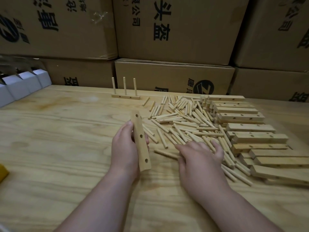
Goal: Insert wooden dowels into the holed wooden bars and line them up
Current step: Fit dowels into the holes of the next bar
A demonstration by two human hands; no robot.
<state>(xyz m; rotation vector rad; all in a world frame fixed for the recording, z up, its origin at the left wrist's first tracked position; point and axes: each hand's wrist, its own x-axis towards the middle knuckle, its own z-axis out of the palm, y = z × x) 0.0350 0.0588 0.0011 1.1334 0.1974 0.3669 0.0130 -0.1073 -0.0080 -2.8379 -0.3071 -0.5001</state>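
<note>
My left hand (124, 148) grips a holed wooden bar (141, 141) held lengthwise above the table, its three holes facing me and empty. My right hand (200, 158) lies palm down on the near edge of a heap of loose wooden dowels (184, 121), fingers curled over a dowel (165, 154) beside it; whether they pinch it I cannot tell. At the back of the table stands a finished bar (125, 96) with three upright dowels in it. More holed bars (250, 128) lie stacked along the right side.
The work surface is a pale wooden table (58, 139). Cardboard boxes (175, 30) form a wall right behind it. Small white boxes (21, 84) sit at the far left, and a yellow object (3, 173) shows at the left edge.
</note>
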